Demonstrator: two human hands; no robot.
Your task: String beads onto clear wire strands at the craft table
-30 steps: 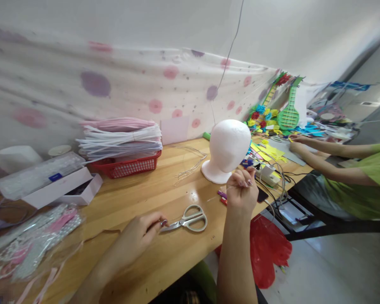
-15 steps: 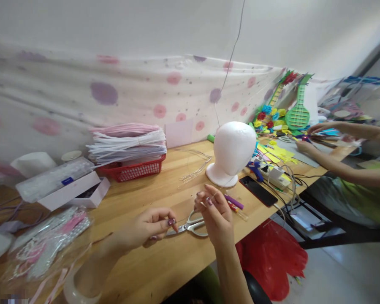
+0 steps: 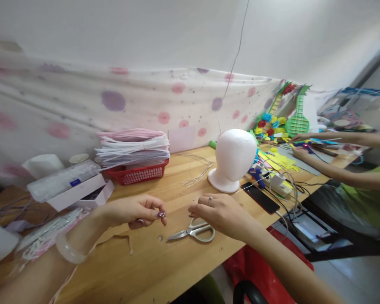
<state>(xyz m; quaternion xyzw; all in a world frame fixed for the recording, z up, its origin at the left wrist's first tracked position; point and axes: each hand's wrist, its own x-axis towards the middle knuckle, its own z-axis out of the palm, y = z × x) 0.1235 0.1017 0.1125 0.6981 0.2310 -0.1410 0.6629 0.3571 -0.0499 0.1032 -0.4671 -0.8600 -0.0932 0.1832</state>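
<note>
My left hand [image 3: 147, 212] hovers over the table with thumb and fingertips pinched together; whatever sits between them is too small to make out. To its right, my right hand [image 3: 221, 214] is palm down, fingers curled and closed, a ring on one finger. A thin pale wire [image 3: 251, 184] runs out from behind that hand toward the upper right. Beneath and between the hands lie metal scissors [image 3: 190, 232], blades pointing left. A white foam head [image 3: 235, 154] stands just beyond my right hand. Several thin wires [image 3: 198, 171] lie on the tabletop left of the head.
A red basket [image 3: 142, 174] holds bundled pink and white strips. White boxes [image 3: 79, 195] and bagged beads sit at the left. A phone [image 3: 259, 197], cables and a glue gun [image 3: 257, 175] lie at the right, where another person's hands [image 3: 300, 145] work over coloured paper.
My right hand has turned palm down over the scissors' handles, and the wire now trails rightward from it. My left hand has shifted slightly left. The view has tilted up a little.
</note>
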